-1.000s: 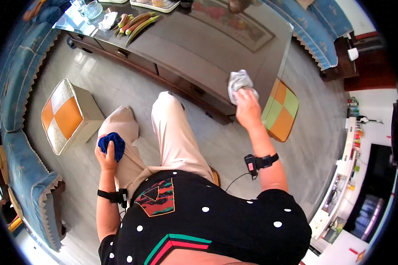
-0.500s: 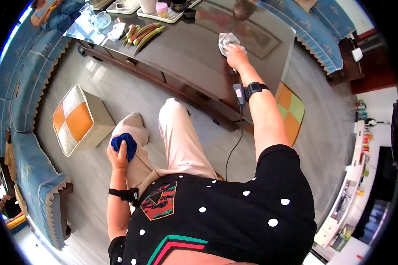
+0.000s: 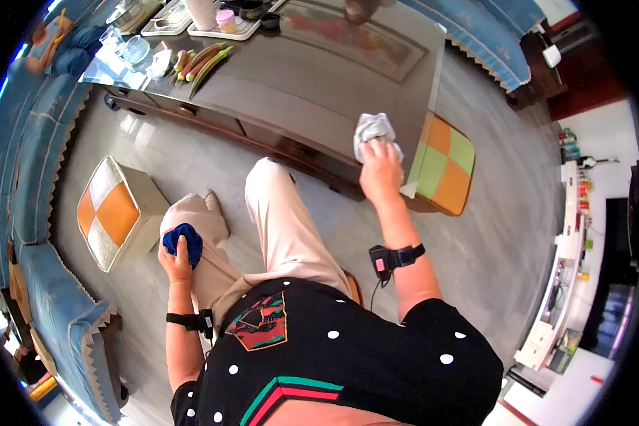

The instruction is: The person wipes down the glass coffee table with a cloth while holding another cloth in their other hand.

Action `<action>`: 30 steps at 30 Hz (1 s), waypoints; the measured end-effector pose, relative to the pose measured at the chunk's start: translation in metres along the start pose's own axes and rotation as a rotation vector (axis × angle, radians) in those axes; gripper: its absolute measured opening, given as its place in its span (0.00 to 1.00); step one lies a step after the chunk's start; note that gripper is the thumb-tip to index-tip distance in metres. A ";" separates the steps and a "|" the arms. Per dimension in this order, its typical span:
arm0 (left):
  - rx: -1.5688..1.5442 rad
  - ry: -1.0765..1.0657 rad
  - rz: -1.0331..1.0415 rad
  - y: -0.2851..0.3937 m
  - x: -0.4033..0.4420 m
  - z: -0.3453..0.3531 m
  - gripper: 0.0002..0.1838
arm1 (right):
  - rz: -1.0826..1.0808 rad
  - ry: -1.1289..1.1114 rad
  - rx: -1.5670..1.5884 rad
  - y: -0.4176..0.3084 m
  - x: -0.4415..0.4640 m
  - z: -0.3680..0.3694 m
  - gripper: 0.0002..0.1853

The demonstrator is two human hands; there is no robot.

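Near the front right corner of the table (image 3: 291, 106), a pale cloth (image 3: 374, 129) lies on the top, grasped by the bent fingers of the right hand (image 3: 381, 170), with the right arm (image 3: 397, 224) stretched forward. Against the left leg (image 3: 216, 280), the left hand (image 3: 176, 264) clasps a blue cloth (image 3: 184, 240), thumb across it. A checkered stool (image 3: 444, 167) stands just beside the table's right edge, near the right hand. Well apart toward the left end lie long vegetables (image 3: 204, 62), with trays (image 3: 227, 31) behind. Grey floor (image 3: 192, 156) stretches between the table and a second stool (image 3: 117, 213).
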State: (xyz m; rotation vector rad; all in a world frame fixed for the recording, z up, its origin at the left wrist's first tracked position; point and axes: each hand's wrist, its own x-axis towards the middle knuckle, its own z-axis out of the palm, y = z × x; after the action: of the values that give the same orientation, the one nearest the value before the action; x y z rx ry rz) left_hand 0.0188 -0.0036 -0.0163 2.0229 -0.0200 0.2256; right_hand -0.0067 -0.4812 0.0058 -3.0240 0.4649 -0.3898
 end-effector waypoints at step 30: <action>-0.028 0.023 -0.013 -0.015 -0.003 -0.004 0.18 | 0.069 0.010 0.025 0.059 0.069 0.022 0.18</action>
State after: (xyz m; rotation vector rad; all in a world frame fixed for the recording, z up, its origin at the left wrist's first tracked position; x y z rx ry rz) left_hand 0.0173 0.0060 -0.0284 1.9914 0.0048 0.2389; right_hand 0.0453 -0.5578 -0.0050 -2.9741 0.5594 -0.4033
